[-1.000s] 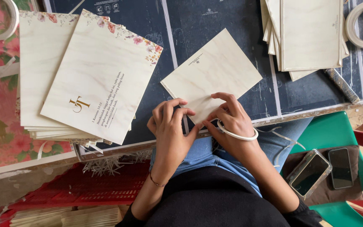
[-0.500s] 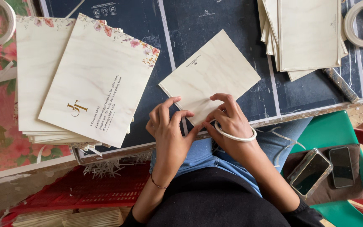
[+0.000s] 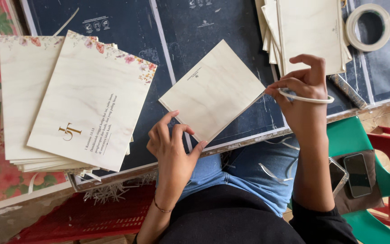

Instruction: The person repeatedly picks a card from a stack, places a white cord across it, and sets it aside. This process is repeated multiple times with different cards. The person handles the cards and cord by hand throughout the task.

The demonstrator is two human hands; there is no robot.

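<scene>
My left hand (image 3: 170, 147) pinches the near corner of the cream card (image 3: 213, 90), which lies tilted on the dark cutting mat (image 3: 127, 27) close to the worktop's near edge. My right hand (image 3: 301, 86) is lifted at the card's right corner, fingers closed on a thin pale strip (image 3: 307, 98) curling across my wrist. I think that strip could cling to my skin or drop back onto the card, since it looks light and springy. The card could also slide off the near edge if my pinch slips. The card is smooth, stiff, faintly wood-grained. At the left edge sits a stack of floral cards (image 3: 86, 113); at the far right corner, a tape roll (image 3: 369, 27).
</scene>
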